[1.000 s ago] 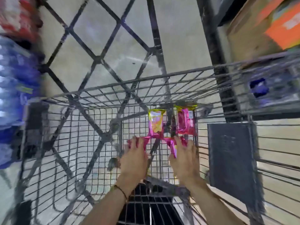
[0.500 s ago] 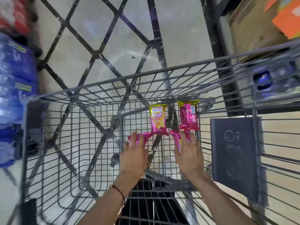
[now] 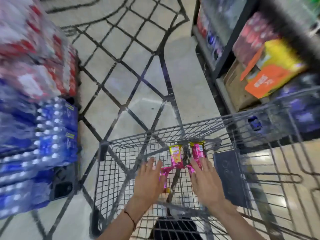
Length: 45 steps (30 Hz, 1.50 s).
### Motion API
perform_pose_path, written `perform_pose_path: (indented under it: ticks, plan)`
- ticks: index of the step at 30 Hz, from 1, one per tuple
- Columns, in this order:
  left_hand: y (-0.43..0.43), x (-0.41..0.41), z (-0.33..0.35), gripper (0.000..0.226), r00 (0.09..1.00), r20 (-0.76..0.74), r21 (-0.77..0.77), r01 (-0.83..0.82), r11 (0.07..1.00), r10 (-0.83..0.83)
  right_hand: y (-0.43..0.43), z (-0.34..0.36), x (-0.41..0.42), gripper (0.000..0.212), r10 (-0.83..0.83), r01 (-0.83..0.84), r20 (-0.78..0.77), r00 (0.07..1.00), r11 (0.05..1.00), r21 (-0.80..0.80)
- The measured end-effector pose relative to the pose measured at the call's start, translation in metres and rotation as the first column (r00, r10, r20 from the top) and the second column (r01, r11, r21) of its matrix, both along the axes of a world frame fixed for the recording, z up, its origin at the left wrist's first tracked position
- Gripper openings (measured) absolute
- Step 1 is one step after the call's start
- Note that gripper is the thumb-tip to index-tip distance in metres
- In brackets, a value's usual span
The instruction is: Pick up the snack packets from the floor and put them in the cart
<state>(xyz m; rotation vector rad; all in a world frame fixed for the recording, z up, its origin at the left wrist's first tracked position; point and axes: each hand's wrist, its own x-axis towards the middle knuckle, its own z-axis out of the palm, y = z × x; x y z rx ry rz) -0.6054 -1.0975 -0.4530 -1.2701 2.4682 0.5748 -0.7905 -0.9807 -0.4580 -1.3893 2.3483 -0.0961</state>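
While both hands hover open, pink packets lie in the cart.

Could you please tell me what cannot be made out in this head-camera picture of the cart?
- Head view: the left hand and right hand cover the nearer pink snack packets, so their count is unclear.
- Print on the packets is too small and blurred to read.
- Goods stacked at left, the blue bottle packs, are smeared by motion.
- The cart is cut off by the lower and right edges.
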Motion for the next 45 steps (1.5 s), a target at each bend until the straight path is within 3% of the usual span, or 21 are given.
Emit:
perform_pose_path:
  ticks: [13, 22, 27, 34, 39, 45]
  plan:
    - [-0.013, 0.079, 0.143, 0.054, 0.996, -0.056, -0.175, -0.075, 0.982, 0.066, -0.020, 0.152, 0.074, 0.051, 0.109, -0.116, -0.078, 0.991, 0.988, -0.101]
    - [0.027, 0.142, 0.191, 0.056, 0.919, -0.162, -0.287, -0.393, 0.873, 0.360, -0.040, 0.197, 0.119, 0.053, 0.374, -0.387, -0.101, 0.922, 0.902, -0.191]
    - [0.097, 0.176, 0.219, 0.053, 0.821, -0.171, -0.341, -0.568, 0.749, 0.545, -0.029, 0.220, 0.156, 0.056, 0.586, -0.597, -0.121, 0.802, 0.770, -0.227]
    - [0.210, 0.226, 0.246, 0.047, 0.621, -0.168, -0.439, -0.743, 0.505, 0.766, 0.014, 0.239, 0.228, 0.045, 0.777, -0.773, -0.170, 0.606, 0.525, -0.357]
    - [0.278, 0.272, 0.253, 0.047, 0.426, -0.156, -0.486, -0.818, 0.306, 0.891, 0.047, 0.259, 0.290, 0.049, 0.864, -0.844, -0.198, 0.463, 0.362, -0.396]
    - [0.359, 0.329, 0.259, 0.045, 0.213, -0.257, -0.487, -0.871, 0.064, 0.943, 0.103, 0.277, 0.387, 0.054, 0.924, -0.910, -0.268, 0.274, 0.159, -0.382]
